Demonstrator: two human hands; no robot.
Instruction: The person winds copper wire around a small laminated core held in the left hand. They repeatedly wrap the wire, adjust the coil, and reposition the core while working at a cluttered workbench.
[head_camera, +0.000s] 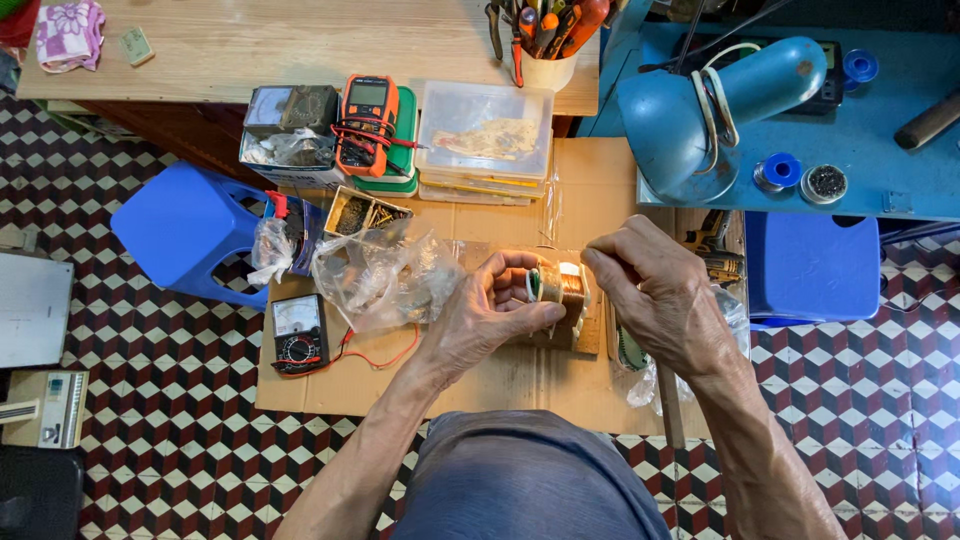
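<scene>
Left hand was curled around a copper wire coil, its grip closed on the bobbin's near end. Right hand sat just right of the coil, thumb and forefinger pinched together at the coil's upper edge; a strand between them is likely but too fine to confirm. Coil was held just above the cardboard sheet that served as worktop. Judged step: winding or unwinding wire on the coil, mid-course. The next move would call for steady tension from the right pinch while the left turns the bobbin.

Left of the gripping hand: crumpled clear plastic bag, touching or nearly touching the wrist, and beyond it an analog meter with a red lead. Ahead: orange multimeter, clear lidded box. Ahead-right: blue lamp. The bag was the closest thing that could snag loose wire.
</scene>
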